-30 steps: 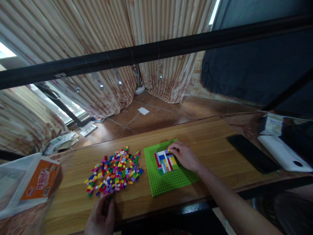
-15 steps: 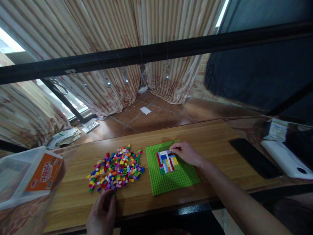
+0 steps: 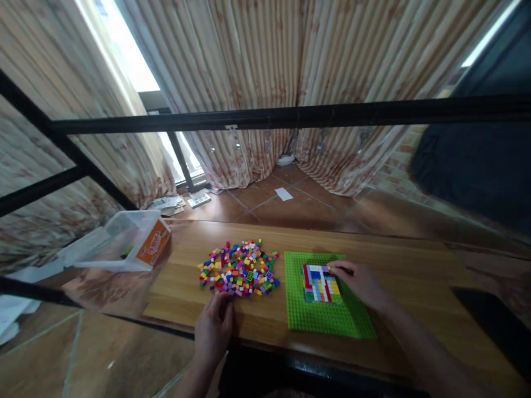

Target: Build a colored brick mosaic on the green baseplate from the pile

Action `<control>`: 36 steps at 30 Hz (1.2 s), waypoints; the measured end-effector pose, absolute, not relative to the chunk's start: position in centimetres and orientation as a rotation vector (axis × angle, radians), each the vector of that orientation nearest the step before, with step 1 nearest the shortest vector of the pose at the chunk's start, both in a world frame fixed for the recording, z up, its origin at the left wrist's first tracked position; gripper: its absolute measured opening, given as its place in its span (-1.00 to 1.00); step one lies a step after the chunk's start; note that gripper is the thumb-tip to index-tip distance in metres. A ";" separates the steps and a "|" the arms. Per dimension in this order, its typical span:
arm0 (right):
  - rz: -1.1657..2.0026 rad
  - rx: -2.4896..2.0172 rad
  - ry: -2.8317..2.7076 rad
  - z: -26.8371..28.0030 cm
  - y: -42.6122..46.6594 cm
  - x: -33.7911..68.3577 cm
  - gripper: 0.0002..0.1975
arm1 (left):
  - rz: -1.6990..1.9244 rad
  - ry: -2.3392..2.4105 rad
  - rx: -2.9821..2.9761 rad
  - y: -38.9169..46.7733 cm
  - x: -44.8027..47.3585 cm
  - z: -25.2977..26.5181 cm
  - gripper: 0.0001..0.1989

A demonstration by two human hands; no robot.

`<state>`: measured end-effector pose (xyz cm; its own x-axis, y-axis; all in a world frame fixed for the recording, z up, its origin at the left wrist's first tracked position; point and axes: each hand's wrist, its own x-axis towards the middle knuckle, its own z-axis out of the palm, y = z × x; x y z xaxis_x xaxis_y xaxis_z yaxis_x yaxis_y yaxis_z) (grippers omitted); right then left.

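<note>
A green studded baseplate (image 3: 298, 318) lies on the wooden table, bearing a patch of many-coloured toy bricks (image 3: 321, 284) in white, blue, red and yellow. At the patch's upper right corner, my right hand (image 3: 359, 282) pinches a small yellow brick (image 3: 329, 268), its fingertips at the plate. My left hand (image 3: 213, 323) rests at the table's near side, just below a loose heap of small bricks (image 3: 240, 268). Its fingers are curled toward the thumb; whatever may be between them is hidden.
To the left stands a clear plastic box (image 3: 112, 254) with an orange label. A black flat object (image 3: 489, 320) lies at the table's right. Beyond the wooden table (image 3: 182, 265) run a black metal rail (image 3: 265, 118) and striped curtains (image 3: 257, 55). Papers (image 3: 168, 204) lie on the tiled floor.
The camera has turned left, so the scene sits farther right and more of the box shows. My right hand stays at the patch's upper corner; my left stays by the heap.
</note>
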<state>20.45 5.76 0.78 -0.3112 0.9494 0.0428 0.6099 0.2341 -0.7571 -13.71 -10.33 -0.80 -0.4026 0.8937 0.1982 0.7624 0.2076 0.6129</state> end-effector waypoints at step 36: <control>0.524 -1.053 -2.452 1.1 -1.5 -1.0 -0.76 | 1.061 2.149 1.571 -11.1 -13.1 -1.2 -0.81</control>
